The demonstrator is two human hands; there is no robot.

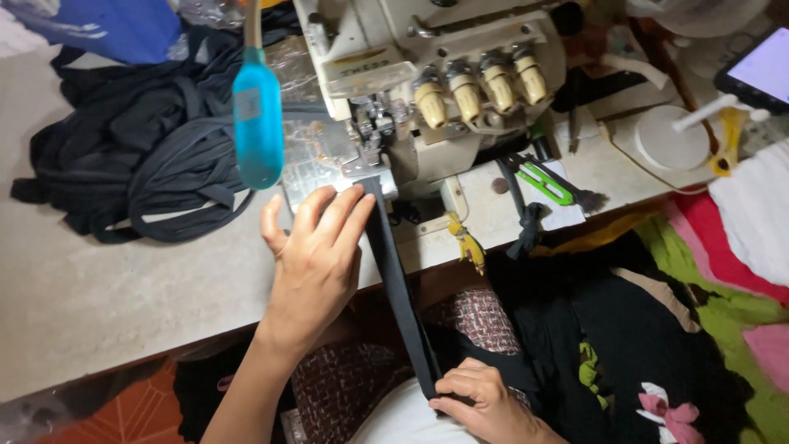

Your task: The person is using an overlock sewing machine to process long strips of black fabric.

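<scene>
Right hand (481,403) grip pinches black strip (399,284); left hand (316,255) lies flat beside it.

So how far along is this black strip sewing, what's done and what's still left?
Looks done: a heap of black strips lies on the table left of the sewing machine. In hand: the left hand presses one black strip flat by the presser foot, while the right hand pinches its lower end. Left: the whole stretch between the hands, and maybe the black fabric on the lap.
</scene>
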